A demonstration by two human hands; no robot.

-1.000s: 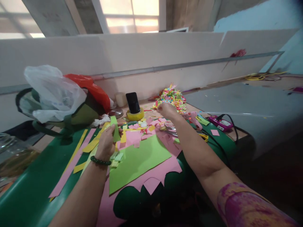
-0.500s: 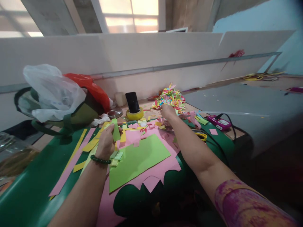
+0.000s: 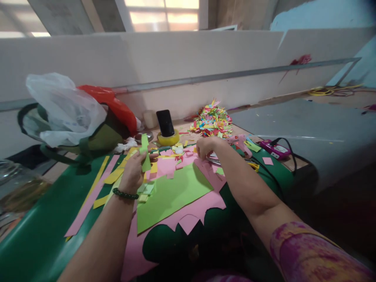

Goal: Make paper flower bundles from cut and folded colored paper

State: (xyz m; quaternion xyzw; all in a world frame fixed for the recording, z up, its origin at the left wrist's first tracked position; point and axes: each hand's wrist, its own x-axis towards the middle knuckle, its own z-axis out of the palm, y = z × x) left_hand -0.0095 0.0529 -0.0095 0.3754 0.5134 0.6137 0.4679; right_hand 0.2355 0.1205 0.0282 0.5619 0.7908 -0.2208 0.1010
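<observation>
My left hand (image 3: 133, 170), with a dark bead bracelet at the wrist, pinches a light green paper strip (image 3: 145, 152) upright between thumb and fingers. My right hand (image 3: 207, 147) reaches over the far side of the work area, its fingers bent down and closed. Whatever is in those fingers is hidden. Just below it lies a shiny metal tool (image 3: 213, 160), partly covered by the hand and forearm. Between my arms a green paper sheet (image 3: 173, 197) rests on a pink sheet (image 3: 189, 225) with scalloped cut edges. Small folded paper pieces (image 3: 147, 188) lie beside my left wrist.
A heap of coloured paper pieces (image 3: 213, 121) sits beyond my right hand. A pink glue gun (image 3: 239, 143) and a purple power box (image 3: 274, 150) with a cable are at right. A phone (image 3: 165, 123) leans on a yellow tape roll (image 3: 168, 138). A bag (image 3: 96, 137) stands left.
My right hand has drawn back from the paper heap, down to beside the metal tool. My left hand keeps the green strip, now turned more upright. The view has shifted slightly.
</observation>
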